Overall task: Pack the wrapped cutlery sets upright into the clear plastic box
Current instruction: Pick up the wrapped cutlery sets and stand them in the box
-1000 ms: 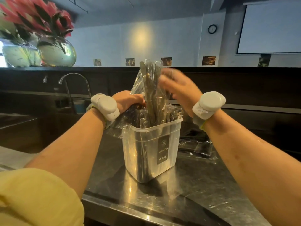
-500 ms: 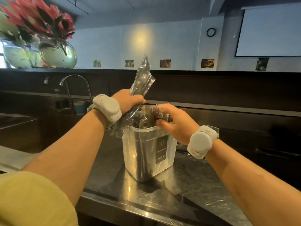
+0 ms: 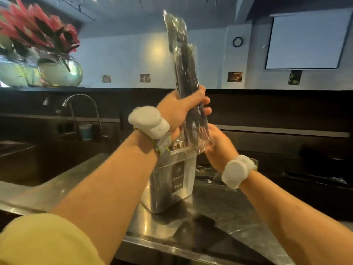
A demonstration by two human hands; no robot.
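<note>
My left hand [image 3: 179,109] grips a bundle of wrapped cutlery sets [image 3: 183,60] around its lower part and holds it upright, high above the clear plastic box [image 3: 172,180]. The fork tines point down inside the clear wrap. My right hand [image 3: 217,144] is just below, its fingers touching the bundle's bottom end over the box's right rim; whether they curl round it is unclear. The box stands on the steel counter [image 3: 219,211] with a dark label on its front; other wrapped sets peek over its rim behind my left wrist.
More wrapped cutlery [image 3: 206,169] lies on the counter behind the box. A sink with a curved tap [image 3: 82,104] is at the left. Glass bowls with red flowers [image 3: 59,71] stand on the dark ledge at the back left.
My left hand has lifted a bundle of wrapped sets up out of the box. My right hand left the box's rim and came up under the bundle's bottom end.
</note>
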